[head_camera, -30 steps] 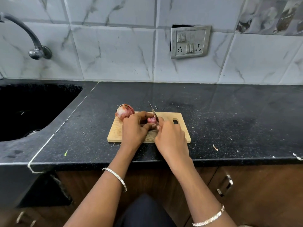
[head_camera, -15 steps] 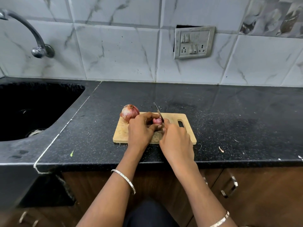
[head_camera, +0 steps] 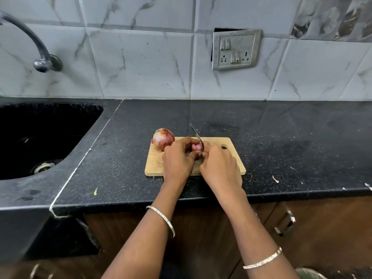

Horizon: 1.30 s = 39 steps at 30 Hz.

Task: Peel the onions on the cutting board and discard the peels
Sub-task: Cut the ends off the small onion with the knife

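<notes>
A wooden cutting board [head_camera: 231, 156] lies on the black counter. A whole unpeeled red onion [head_camera: 162, 138] rests at the board's far left corner. My left hand [head_camera: 177, 160] is shut on a small purple onion [head_camera: 196, 147] over the middle of the board. My right hand [head_camera: 220, 168] grips a knife [head_camera: 196, 135], whose blade points away from me and touches the small onion's right side. The knife handle is hidden inside my fist.
A black sink [head_camera: 40, 137] with a drain is sunk into the counter at left, under a metal tap [head_camera: 40, 55]. A switch plate [head_camera: 235, 49] sits on the tiled wall. Small peel scraps [head_camera: 275, 179] lie right of the board. Cabinet handles [head_camera: 284, 222] are below.
The hands, knife and small onion keep nearly the same pose on the board. The camera has shifted slightly, so everything sits a little further right in view.
</notes>
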Available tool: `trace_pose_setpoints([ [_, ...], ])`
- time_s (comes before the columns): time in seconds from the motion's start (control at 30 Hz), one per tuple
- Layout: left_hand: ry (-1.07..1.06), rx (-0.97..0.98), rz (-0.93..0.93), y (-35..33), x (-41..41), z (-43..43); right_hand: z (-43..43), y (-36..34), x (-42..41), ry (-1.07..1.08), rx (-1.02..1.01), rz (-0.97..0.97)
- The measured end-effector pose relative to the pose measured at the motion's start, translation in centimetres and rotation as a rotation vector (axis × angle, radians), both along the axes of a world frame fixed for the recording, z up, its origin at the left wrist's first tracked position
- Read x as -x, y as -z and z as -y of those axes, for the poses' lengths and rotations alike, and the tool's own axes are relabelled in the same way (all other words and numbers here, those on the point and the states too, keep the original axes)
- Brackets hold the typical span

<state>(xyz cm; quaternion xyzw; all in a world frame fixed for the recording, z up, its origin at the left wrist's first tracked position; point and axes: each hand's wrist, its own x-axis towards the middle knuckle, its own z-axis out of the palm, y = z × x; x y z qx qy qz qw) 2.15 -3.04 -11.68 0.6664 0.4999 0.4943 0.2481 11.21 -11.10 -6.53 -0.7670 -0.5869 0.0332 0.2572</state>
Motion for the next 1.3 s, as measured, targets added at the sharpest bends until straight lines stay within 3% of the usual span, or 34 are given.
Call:
trace_pose_setpoints([
  [0.63,-0.070,-0.001,-0.026,-0.3,-0.1,0.6,1.9,0.6,-3.4,-0.143,0.030,0.040],
  [0.83,-0.025,0.021,0.004,-0.2,0.1,0.3,1.1,0.8,-6.4,-0.230,0.076,-0.106],
  [0.97,-0.003,0.042,0.051,0.1,0.1,0.5,0.1,1.1,-7.5,-0.249,-0.046,-0.164],
  [1.03,0.021,0.052,0.077,0.1,0.2,0.6,-1.1,1.1,-8.0,-0.256,-0.089,-0.281],
  [1.17,0.078,0.085,0.126,0.0,0.9,0.4,-4.2,0.7,-8.1,-0.222,-0.053,-0.783],
  [1.3,0.127,0.076,0.178,0.2,1.3,0.3,-6.4,0.9,-7.6,-0.277,0.016,-0.907],
])
